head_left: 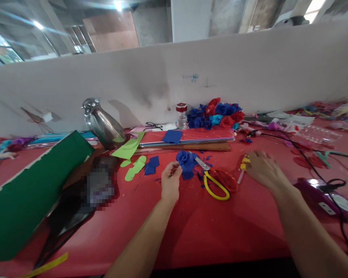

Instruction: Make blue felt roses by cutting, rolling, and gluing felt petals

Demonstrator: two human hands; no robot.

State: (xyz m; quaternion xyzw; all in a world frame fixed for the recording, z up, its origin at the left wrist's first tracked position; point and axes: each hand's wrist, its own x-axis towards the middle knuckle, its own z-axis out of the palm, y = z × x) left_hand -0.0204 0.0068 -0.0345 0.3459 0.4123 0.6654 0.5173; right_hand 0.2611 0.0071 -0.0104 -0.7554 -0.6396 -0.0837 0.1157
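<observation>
My left hand (171, 179) is closed, its fingertips pinching a blue paper flower (183, 157) above the table. Behind the flower lie blue paper pieces (188, 172) and small scraps. Beside them rest scissors (216, 185) with one yellow and one red handle loop. My right hand (262, 170) is palm down with its fingers stretched forward, at the edge of a yellow tool with a pale stick (244, 164). The hand partly covers that tool, so I cannot tell whether they touch. Left of my left hand are blue squares (151, 166) and light green cut-outs (136, 168).
Paper sheets (203, 135) lie stacked behind, near finished red and blue flowers (216, 114) and a clear jar (181, 116). A metal jug (104, 123) and green sheet (40, 193) are left. A purple device (329, 199) and black cable (295, 143) occupy the right.
</observation>
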